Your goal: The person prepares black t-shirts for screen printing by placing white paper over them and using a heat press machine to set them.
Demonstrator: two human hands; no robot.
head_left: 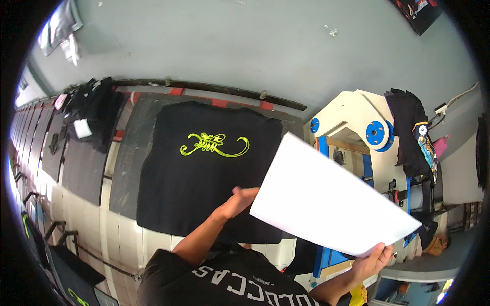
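Note:
A large white sheet of paper (326, 204) is held up at a tilt, right of the middle. My right hand (373, 260) pinches its lower edge, thumb on the front. By the sheet's lower left side is my left hand (237, 205), fingers stretched out with their tips hidden behind the paper. Its thumb stands apart and does not grip the sheet. Beneath my left hand a black T-shirt (194, 188) lies spread on a dark flat board (125, 173). A bright yellow-green swirl print (214, 145) shows on the shirt.
To the right stands a cream and blue machine (352, 120) with round blue knobs, partly behind the paper. A printed black garment (411, 132) hangs over it. More boards (84, 171) run in a row leftward, with dark cloth (92, 109) piled on them. A grey wall (214, 46) rises behind.

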